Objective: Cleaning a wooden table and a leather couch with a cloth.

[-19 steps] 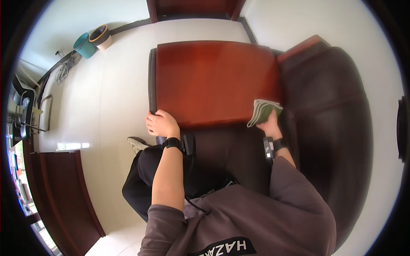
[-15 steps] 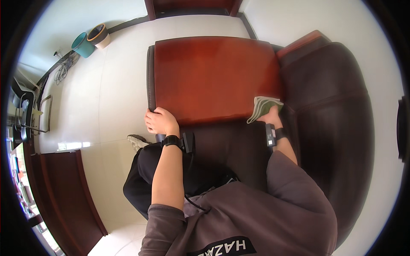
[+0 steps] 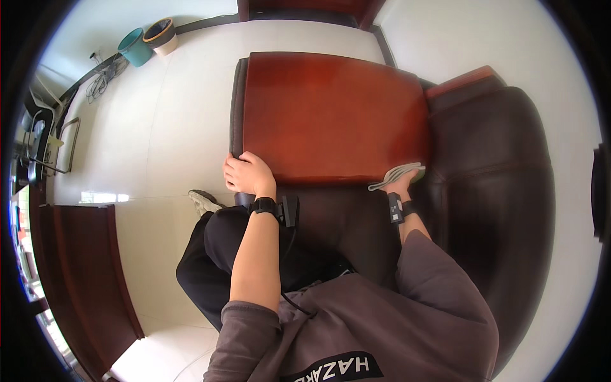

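Note:
A glossy red-brown wooden panel (image 3: 331, 121) lies across the dark leather sofa in front of me. Its near left corner is under my left hand (image 3: 249, 174), whose fingers curl over the corner and the leather side edge. At the near right corner, my right hand (image 3: 400, 184) grips a folded green cloth (image 3: 398, 175) with pale edges. The cloth lies against the panel's near edge, beside the sofa back. My right fingers are partly hidden by its folds. Both wrists wear black straps with small devices.
The dark leather sofa back (image 3: 493, 153) curves along the right wall. Pale floor tiles (image 3: 172, 127) extend to the left, with a teal bin (image 3: 135, 48), a black-and-beige bin (image 3: 160, 37) and a coiled cable (image 3: 105, 83) by the far wall. A dark wooden cabinet (image 3: 83, 267) stands at lower left.
My right hand has drawn the cloth toward me, from the panel's top to its near right edge, and the cloth is more bunched. My left hand stays at the corner. The view has shifted slightly.

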Tool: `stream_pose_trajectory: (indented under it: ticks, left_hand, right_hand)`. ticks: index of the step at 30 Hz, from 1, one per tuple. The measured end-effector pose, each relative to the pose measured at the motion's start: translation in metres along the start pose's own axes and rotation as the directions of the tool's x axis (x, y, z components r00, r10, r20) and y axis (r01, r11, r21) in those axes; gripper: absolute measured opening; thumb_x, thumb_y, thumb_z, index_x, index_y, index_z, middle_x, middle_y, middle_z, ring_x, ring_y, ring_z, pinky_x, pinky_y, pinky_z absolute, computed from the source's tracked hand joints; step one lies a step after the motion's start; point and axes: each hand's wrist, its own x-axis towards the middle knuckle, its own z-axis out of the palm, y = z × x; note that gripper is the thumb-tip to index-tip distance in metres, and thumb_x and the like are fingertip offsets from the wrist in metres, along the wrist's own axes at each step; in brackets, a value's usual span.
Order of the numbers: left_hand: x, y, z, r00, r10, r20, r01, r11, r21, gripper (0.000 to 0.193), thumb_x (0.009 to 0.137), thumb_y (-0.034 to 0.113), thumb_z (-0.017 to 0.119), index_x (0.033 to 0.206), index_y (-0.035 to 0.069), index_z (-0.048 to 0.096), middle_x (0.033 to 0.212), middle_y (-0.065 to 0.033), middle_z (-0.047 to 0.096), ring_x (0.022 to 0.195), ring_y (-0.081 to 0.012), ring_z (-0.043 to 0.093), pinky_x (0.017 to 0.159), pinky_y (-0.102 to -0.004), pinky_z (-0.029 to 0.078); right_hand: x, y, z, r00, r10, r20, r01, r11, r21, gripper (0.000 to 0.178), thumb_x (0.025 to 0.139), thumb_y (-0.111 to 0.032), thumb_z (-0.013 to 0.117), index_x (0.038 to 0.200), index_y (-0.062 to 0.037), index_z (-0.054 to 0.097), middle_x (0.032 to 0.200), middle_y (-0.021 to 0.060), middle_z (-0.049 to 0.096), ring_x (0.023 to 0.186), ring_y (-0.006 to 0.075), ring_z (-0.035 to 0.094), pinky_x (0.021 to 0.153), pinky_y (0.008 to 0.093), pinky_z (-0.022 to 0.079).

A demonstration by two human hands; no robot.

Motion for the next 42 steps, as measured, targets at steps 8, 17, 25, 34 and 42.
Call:
stream_pose_trajectory:
  ticks: [8, 17, 25, 34, 42]
  left_hand:
    - [-0.006, 0.004, 0.006, 0.993, 0.082, -0.085, -0.084, 0.996, -0.025, 0.028, 0.082, 0.021, 0.044, 0.103, 0.008, 0.057, 0.103, -0.0071, 0.058, 0.097, -0.0243, 0.054, 0.087, -0.04, 0.038]
    - [0.05, -0.06, 0.011, 0.849, 0.019, 0.528, 0.428, 0.563, -0.707, 0.04, 0.083, 0.018, 0.044, 0.118, -0.001, 0.041, 0.098, -0.0184, 0.057, 0.087, -0.0229, 0.057, 0.079, -0.0319, 0.044]
    - [0.128, -0.174, -0.066, 0.753, -0.167, 0.637, 0.625, 0.484, -0.612, 0.036, 0.089, 0.023, 0.039, 0.115, -0.002, 0.047, 0.104, -0.0169, 0.057, 0.084, -0.0236, 0.058, 0.079, -0.0336, 0.046]
    - [0.168, -0.221, -0.12, 0.716, -0.276, 0.642, 0.676, 0.503, -0.538, 0.037, 0.088, 0.025, 0.036, 0.116, 0.006, 0.05, 0.107, -0.0064, 0.058, 0.086, -0.0164, 0.059, 0.065, -0.025, 0.04]
    - [0.139, -0.19, -0.132, 0.702, -0.136, 0.699, 0.633, 0.568, -0.526, 0.038, 0.089, 0.026, 0.033, 0.117, 0.007, 0.051, 0.108, -0.0073, 0.06, 0.085, -0.0155, 0.059, 0.066, -0.0256, 0.04]
  right_hand:
    - [0.005, 0.042, 0.019, 0.988, -0.152, 0.023, 0.15, 0.987, 0.058, 0.074, 0.073, -0.081, 0.028, 0.098, -0.0152, 0.053, 0.102, 0.0003, 0.057, 0.097, 0.0224, 0.05, 0.091, 0.0483, 0.037]
    - [-0.086, 0.13, 0.093, 0.999, 0.005, -0.052, 0.004, 0.984, 0.18, 0.079, 0.075, -0.068, 0.05, 0.112, 0.0018, 0.05, 0.109, 0.0078, 0.059, 0.09, 0.0256, 0.061, 0.075, 0.0336, 0.051]
    - [-0.186, 0.226, 0.157, 0.898, -0.042, -0.439, -0.092, 0.955, -0.281, 0.097, 0.072, -0.076, 0.044, 0.126, 0.0051, 0.041, 0.123, 0.015, 0.053, 0.105, 0.0256, 0.056, 0.089, 0.0276, 0.043]
    - [-0.215, 0.285, 0.193, 0.92, 0.099, -0.378, -0.296, 0.808, -0.509, 0.088, 0.08, -0.071, 0.031, 0.119, 0.0056, 0.046, 0.112, 0.0164, 0.059, 0.089, 0.0268, 0.062, 0.078, 0.0302, 0.048]
    - [-0.265, 0.267, 0.199, 0.511, 0.55, 0.661, -0.399, 0.833, -0.384, 0.052, 0.093, -0.051, 0.031, 0.109, -0.0057, 0.05, 0.104, 0.01, 0.058, 0.091, 0.0248, 0.057, 0.086, 0.044, 0.044]
